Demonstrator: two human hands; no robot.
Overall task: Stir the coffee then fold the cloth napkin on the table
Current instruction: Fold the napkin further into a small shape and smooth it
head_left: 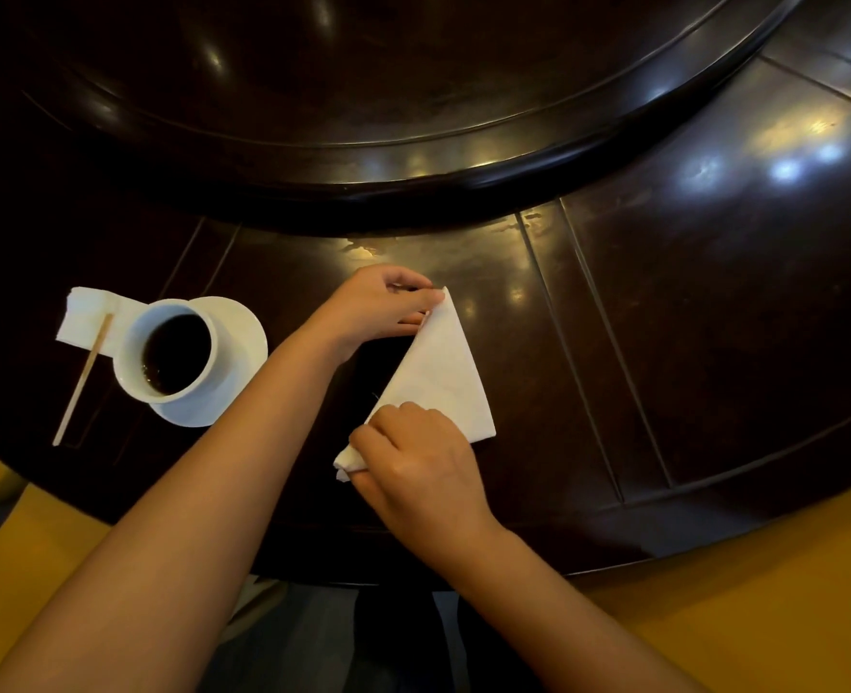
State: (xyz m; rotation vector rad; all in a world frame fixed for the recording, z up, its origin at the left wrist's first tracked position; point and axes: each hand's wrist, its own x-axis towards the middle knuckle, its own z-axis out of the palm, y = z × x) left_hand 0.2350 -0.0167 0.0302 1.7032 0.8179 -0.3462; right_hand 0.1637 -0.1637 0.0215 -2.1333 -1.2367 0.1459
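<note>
Right hand (413, 457) pinches napkin (443, 372) near corner; left hand (378, 305) far tip.

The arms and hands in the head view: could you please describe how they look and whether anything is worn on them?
Both forearms are bare right down to the frame edge, with no sleeves in view. The left hand and right hand wear no gloves, and no watch, bracelet or ring shows. The fingers are uncovered.
</note>
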